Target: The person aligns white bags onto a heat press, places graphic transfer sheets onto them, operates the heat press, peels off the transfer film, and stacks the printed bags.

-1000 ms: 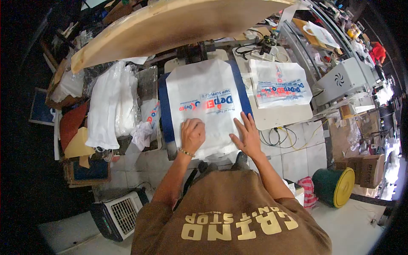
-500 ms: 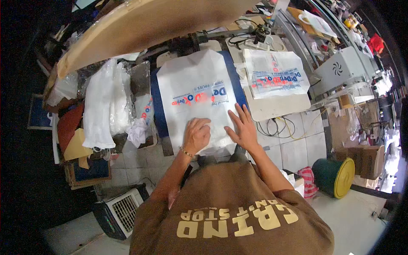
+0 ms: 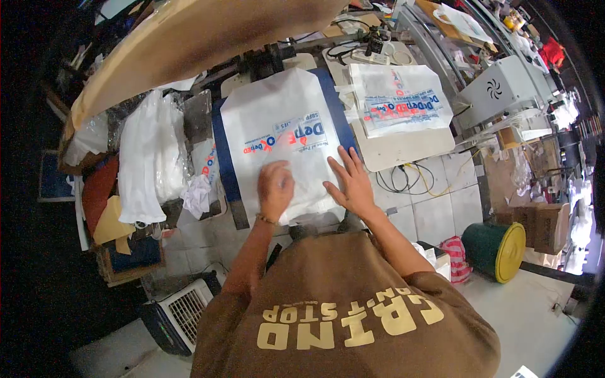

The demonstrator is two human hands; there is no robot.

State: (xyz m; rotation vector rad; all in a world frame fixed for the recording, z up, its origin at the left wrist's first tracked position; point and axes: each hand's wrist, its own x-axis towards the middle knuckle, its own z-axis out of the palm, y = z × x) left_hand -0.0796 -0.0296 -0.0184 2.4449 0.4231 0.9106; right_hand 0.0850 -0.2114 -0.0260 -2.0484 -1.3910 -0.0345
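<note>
A white printed bag (image 3: 271, 107) lies flat on a blue board (image 3: 343, 123), with red and blue lettering across it. My left hand (image 3: 275, 189) rests over its lower left part, fingers curled and slightly blurred; whether they hold anything is hidden. On the lower right part of the bag lies my right hand (image 3: 353, 183), palm down with fingers spread, holding nothing. To the right, a stack of similar printed bags (image 3: 400, 101) sits on a pale board (image 3: 409, 154). Folded white bags (image 3: 140, 164) in clear plastic lie on the left.
A large curved wooden panel (image 3: 189, 47) spans the top. A grey machine (image 3: 498, 94) stands at right, above cables (image 3: 409, 179) on the tiles. A green bin with a yellow lid (image 3: 509, 252) and an air cooler (image 3: 183, 312) stand on the floor.
The view has shifted, so the bag and board appear further left and higher. My left hand has moved slightly up over the bag; my right hand stays spread on it.
</note>
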